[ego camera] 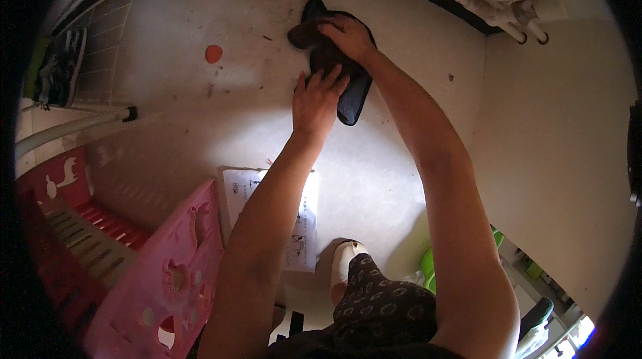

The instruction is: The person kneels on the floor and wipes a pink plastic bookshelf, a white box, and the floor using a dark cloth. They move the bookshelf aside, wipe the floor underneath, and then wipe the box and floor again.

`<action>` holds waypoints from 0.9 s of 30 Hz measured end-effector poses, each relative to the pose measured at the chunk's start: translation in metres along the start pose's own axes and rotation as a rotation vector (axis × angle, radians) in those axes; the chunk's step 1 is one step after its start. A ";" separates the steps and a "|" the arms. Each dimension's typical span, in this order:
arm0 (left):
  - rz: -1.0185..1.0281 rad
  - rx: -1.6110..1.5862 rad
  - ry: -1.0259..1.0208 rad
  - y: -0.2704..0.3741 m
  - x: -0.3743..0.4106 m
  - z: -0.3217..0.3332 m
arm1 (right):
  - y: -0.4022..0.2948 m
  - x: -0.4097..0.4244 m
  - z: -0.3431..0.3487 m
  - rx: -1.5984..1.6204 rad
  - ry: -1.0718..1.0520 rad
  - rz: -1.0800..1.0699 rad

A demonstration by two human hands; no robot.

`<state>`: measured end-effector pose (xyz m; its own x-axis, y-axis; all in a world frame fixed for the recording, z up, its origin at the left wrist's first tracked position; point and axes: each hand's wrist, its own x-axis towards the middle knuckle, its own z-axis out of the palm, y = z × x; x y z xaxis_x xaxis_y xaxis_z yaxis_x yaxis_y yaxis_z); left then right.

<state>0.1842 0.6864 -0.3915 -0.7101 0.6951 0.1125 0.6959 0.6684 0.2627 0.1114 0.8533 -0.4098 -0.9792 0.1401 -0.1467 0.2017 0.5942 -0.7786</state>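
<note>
A black, padded fabric piece with bound edges and several lobes (353, 101) lies on the pale floor ahead of me. My right hand (351, 38) is at its upper part, the thumb against a dark brown flap (306, 33) and the fingers curled over it. Lower down, my left hand (316, 101) rests at the piece's left edge with its fingers spread. What lies under both palms is hidden. Below my left wrist a white printed sheet (306, 253) lies on the floor, partly covered by my forearm; it bears writing and drawings.
Pink plastic panels (165, 268) with cut-outs stand at lower left. White tube legs (90, 123) with dark caps reach in from the left. An orange disc (213, 54) lies on the floor. A pale wall (546, 133) rises at right; a green plastic thing (428, 266) sits below my right arm.
</note>
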 end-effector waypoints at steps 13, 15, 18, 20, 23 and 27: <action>0.081 0.020 0.007 0.008 -0.039 -0.009 | -0.010 -0.056 0.018 0.018 0.117 0.020; 0.097 0.027 -0.004 0.011 -0.046 -0.011 | -0.006 -0.065 0.022 -0.004 0.120 0.023; 0.113 0.045 -0.032 0.014 -0.058 -0.012 | -0.004 -0.079 0.024 0.019 0.121 0.034; 0.113 0.061 -0.075 0.016 -0.065 -0.012 | -0.005 -0.088 0.025 0.042 0.099 0.073; 0.127 0.039 -0.037 0.020 -0.076 -0.013 | -0.012 -0.105 0.027 0.081 0.137 0.124; 0.132 -0.011 -0.040 0.026 -0.086 -0.014 | -0.007 -0.123 0.028 0.090 0.150 0.148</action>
<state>0.2617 0.6406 -0.3806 -0.6073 0.7870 0.1083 0.7817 0.5676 0.2584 0.2298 0.8098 -0.4030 -0.9237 0.3401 -0.1762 0.3331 0.4863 -0.8078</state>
